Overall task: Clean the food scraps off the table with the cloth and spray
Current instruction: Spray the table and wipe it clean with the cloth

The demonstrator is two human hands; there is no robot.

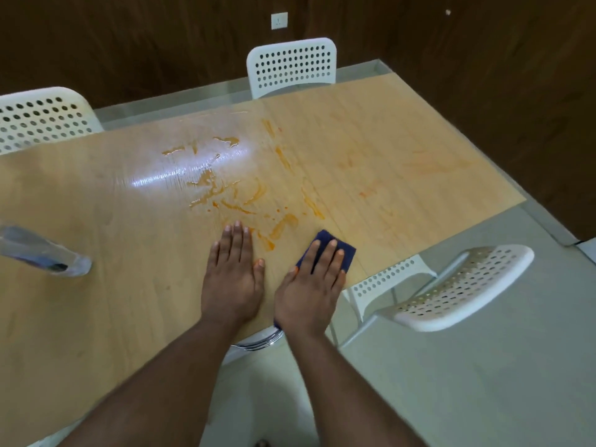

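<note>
Cloth: dark blue, folded flat, mostly hidden under the right hand; only its far corner and a sliver at the wrist could be seen.
Cloth position: laid on the table close to its near edge, just right of the smears.
Cloth axis: its long axis was judged to run from the wrist up and right, along the hand; the exposed corner was pointed away from the person.
Right hand: pressed flat on the cloth, fingers straight and slightly spread.
Left hand: laid palm-down on the bare table just beside the right hand, fingers straight and held together, thumb out to the side.
Smears: orange streaks and wet patches were spread across the middle of the table, the nearest touching the left fingertips.
Spray: a clear bottle, blurred, was seen at the left edge, well apart from both hands; whether it stood or lay could not be told.
Chairs: white perforated seats were set around the table.
</note>
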